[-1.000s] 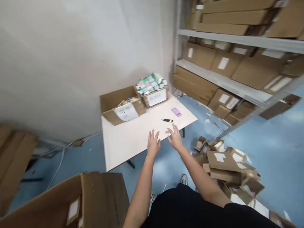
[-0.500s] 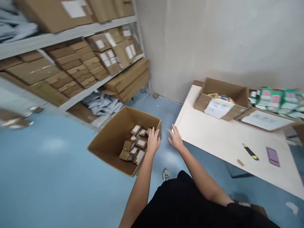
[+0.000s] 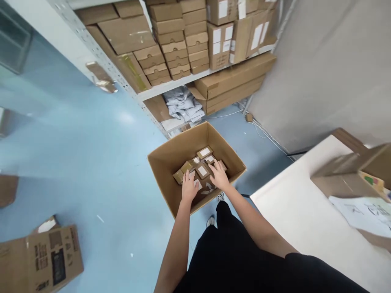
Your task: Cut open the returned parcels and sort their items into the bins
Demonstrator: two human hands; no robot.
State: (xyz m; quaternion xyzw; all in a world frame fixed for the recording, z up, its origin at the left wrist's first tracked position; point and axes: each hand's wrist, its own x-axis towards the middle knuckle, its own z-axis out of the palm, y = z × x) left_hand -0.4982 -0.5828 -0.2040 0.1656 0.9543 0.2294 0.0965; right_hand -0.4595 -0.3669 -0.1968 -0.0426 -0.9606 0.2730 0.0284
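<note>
Below me stands a large open cardboard box (image 3: 171, 158) with several small brown cartons (image 3: 202, 171) inside, many bearing white labels. My left hand (image 3: 189, 187) is over the near left part of the box, fingers apart, just above or on the cartons. On the right side, my right hand (image 3: 219, 175) reaches over the box with its fingers spread, close to a labelled carton (image 3: 209, 159). Whether the fingertips touch the cartons I cannot tell. Neither hand holds anything.
A metal shelf (image 3: 171, 86) full of cartons runs behind the box, with grey plastic bags (image 3: 183, 103) on its lowest level. To the right is a white table (image 3: 302, 203) carrying an open box (image 3: 339, 175). Another cardboard box (image 3: 42, 258) lies at lower left.
The view has swung left, away from the table. Both hands have moved over the open box; the right one came from beside it. Fingers remain apart.
</note>
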